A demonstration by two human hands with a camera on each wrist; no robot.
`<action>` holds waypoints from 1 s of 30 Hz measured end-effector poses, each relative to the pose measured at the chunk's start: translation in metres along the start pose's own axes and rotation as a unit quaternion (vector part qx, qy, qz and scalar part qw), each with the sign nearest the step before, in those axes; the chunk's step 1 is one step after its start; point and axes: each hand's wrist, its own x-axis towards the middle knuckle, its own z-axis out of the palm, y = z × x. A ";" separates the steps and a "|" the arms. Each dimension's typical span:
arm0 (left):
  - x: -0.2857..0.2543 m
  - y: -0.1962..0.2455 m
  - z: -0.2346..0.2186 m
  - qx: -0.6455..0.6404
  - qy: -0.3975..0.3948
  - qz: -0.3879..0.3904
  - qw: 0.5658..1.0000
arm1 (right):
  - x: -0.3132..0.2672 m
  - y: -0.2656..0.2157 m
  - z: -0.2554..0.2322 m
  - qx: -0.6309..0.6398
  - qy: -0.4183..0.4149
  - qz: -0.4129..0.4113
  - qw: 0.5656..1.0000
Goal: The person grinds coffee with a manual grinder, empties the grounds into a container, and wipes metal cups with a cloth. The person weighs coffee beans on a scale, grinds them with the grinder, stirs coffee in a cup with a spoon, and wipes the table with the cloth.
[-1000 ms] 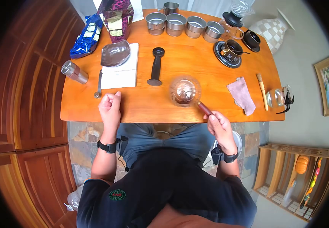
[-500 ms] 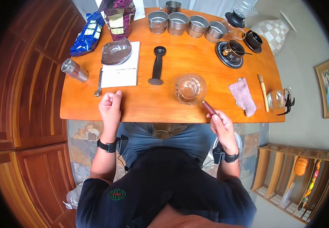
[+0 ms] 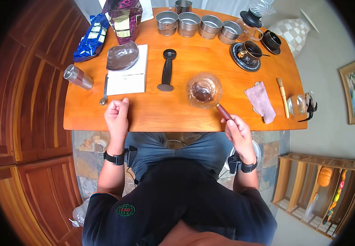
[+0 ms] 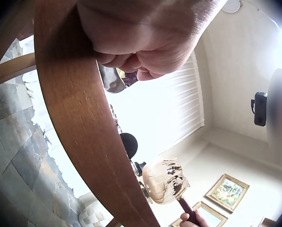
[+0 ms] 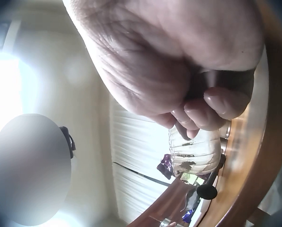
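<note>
My right hand [image 3: 239, 133] grips the reddish-brown handle [image 3: 224, 112] of a clear ribbed glass pot [image 3: 204, 91] near the table's front edge. Dark brown patches show in the pot from above, and dark streaks mark its glass [image 4: 165, 182] in the left wrist view. Seen from the right wrist, curled fingers [image 5: 205, 111] wrap the handle, with the pot beyond them. My left hand [image 3: 116, 117] rests at the front edge to the left, thumb up and fingers loosely curled, holding nothing. A black tamper-like tool [image 3: 167, 70] lies left of the pot.
A brown dish [image 3: 122, 56] sits on a white pad [image 3: 127, 84], beside a metal grinder [image 3: 78, 76]. Several metal cups [image 3: 189, 25] line the back. A black cup and saucer [image 3: 246, 55], pink cloth [image 3: 260, 101], brush [image 3: 283, 98] and glass jug [image 3: 296, 106] stand right.
Over the last second the glass pot has shifted right and a little away from me in my right hand, and its dark patch looks different. The left hand stays put.
</note>
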 end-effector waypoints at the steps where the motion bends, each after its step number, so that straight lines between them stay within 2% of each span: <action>1: 0.000 -0.001 0.000 -0.001 0.000 0.004 1.000 | -0.002 0.000 -0.001 -0.007 -0.021 0.006 1.000; 3: 0.001 0.000 -0.001 0.000 0.003 0.008 1.000 | -0.004 0.000 -0.004 -0.013 -0.045 0.012 0.999; 7: 0.000 0.002 0.000 0.005 0.005 0.003 1.000 | -0.004 0.000 -0.014 -0.043 -0.019 0.010 0.999; 11: 0.000 0.001 0.000 0.007 0.005 -0.002 1.000 | 0.000 -0.001 -0.009 -0.007 0.009 -0.012 1.000; 14: 0.000 0.000 0.000 0.003 0.003 0.004 1.000 | -0.002 -0.002 -0.004 -0.013 -0.046 0.003 0.999; 18: 0.001 -0.001 -0.003 0.008 0.003 0.010 1.000 | -0.006 -0.001 -0.009 -0.022 -0.062 0.019 0.998; 20: 0.002 -0.003 -0.003 0.011 0.001 0.004 1.000 | -0.006 -0.001 -0.011 -0.006 -0.022 0.019 1.000; 24: 0.001 -0.004 -0.002 0.008 -0.003 0.009 1.000 | -0.003 -0.006 -0.006 0.005 0.003 0.005 1.000; 26: 0.001 -0.003 -0.002 -0.003 -0.003 0.009 1.000 | -0.002 -0.007 -0.005 -0.029 -0.043 0.004 0.999; 30: 0.000 0.001 -0.002 0.012 0.007 0.004 1.000 | -0.005 -0.006 -0.012 -0.039 -0.068 0.018 0.997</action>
